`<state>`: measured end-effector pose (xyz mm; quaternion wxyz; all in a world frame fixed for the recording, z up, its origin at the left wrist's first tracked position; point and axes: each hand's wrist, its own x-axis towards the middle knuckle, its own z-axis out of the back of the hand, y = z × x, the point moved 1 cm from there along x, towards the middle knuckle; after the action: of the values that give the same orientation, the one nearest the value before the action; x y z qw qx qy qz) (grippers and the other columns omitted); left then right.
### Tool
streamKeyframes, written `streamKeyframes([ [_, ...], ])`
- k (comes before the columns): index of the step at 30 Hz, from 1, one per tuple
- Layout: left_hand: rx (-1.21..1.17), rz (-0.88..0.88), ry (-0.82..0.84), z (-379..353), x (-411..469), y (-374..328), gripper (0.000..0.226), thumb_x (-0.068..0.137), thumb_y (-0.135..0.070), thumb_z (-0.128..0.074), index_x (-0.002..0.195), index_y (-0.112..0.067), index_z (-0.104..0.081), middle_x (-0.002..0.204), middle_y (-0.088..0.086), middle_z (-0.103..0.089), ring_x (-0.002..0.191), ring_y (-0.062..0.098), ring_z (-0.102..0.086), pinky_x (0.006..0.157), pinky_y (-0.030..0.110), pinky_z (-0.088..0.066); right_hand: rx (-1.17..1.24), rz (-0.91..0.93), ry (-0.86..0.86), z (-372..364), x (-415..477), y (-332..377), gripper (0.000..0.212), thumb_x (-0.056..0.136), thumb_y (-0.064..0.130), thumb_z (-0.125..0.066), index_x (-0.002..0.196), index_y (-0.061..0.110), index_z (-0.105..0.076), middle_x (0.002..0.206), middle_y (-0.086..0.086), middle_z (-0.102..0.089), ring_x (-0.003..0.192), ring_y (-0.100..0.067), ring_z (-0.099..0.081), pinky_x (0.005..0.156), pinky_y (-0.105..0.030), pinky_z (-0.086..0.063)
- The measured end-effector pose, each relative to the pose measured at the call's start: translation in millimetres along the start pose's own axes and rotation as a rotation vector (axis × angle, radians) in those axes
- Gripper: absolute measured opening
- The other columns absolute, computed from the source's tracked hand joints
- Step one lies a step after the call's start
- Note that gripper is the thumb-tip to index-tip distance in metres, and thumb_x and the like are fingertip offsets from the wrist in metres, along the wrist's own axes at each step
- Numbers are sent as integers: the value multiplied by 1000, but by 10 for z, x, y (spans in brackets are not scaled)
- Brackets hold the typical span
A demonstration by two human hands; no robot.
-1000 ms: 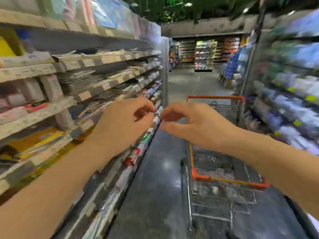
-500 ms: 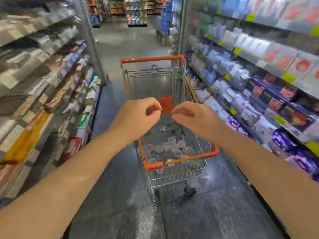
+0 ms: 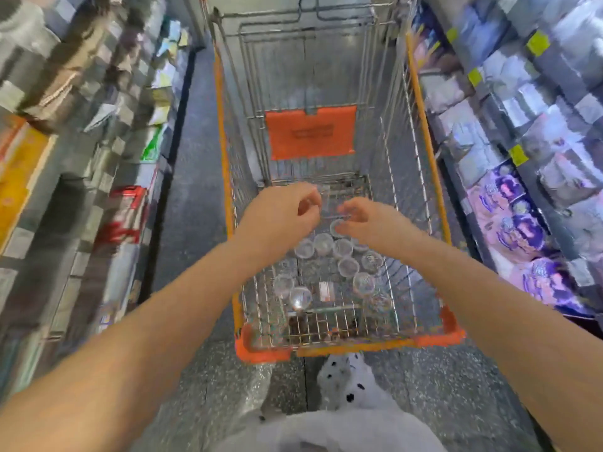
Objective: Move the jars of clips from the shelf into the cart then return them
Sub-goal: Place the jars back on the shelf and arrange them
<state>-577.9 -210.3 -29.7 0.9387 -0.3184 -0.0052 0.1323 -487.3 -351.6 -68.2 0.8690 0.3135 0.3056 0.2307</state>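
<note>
Hovering left hand (image 3: 283,213), right hand (image 3: 367,223); about twelve jars (image 3: 348,266); one cart (image 3: 261,350)

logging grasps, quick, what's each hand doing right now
Left hand: fingers curled above the cart, holding anything cannot be told.
Right hand: fingers curled just over the jars of clips, grip cannot be told.

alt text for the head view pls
The left hand and right hand reach into an orange-rimmed cart above clear jars on its wire floor; blur hides whether they hold one. Stocked shelves line both sides.
</note>
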Motion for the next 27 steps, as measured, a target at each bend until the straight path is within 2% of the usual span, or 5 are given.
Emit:
streamKeyframes([
  [4,10,190,13,-397,493,346,18,88,-19,-53,104,-18,-63,82,-6,-59,84,18,-58,80,35,-47,40,-70,104,-156,799,-368,32,89,24,-58,121,19,-55,93,6,-54,64,-4,-49,44,-11,-35],
  [8,45,272,80,-842,763,572,28,90,-18,-49,117,-18,-56,90,-3,-59,89,21,-58,78,34,-46,71,-146,108,-345,1305,-669,24,90,20,-55,115,21,-57,86,10,-52,73,-10,-51,56,-17,-41],
  [12,62,373,82,-1352,995,911,43,89,-21,-51,132,-17,-44,124,10,-46,103,29,-53,80,35,-42,26,-200,192,-691,1576,-959,35,89,19,-59,123,14,-55,106,-4,-62,93,-24,-58,74,-30,-45],
  [20,238,630,338,-2369,868,1670,78,77,-38,-69,139,-20,-24,139,14,-29,122,36,-37,98,46,-40,-160,-219,388,-1419,1538,-1551,43,82,9,-58,124,12,-51,110,-7,-60,100,-26,-60,77,-32,-48],
  [27,264,817,590,-2887,343,2002,100,77,-52,-66,146,-31,3,154,16,1,135,43,-23,100,46,-39,-450,-231,559,-1914,1474,-2030,78,84,33,-65,146,14,-21,147,-7,-34,135,-29,-28,109,-42,-33],
])
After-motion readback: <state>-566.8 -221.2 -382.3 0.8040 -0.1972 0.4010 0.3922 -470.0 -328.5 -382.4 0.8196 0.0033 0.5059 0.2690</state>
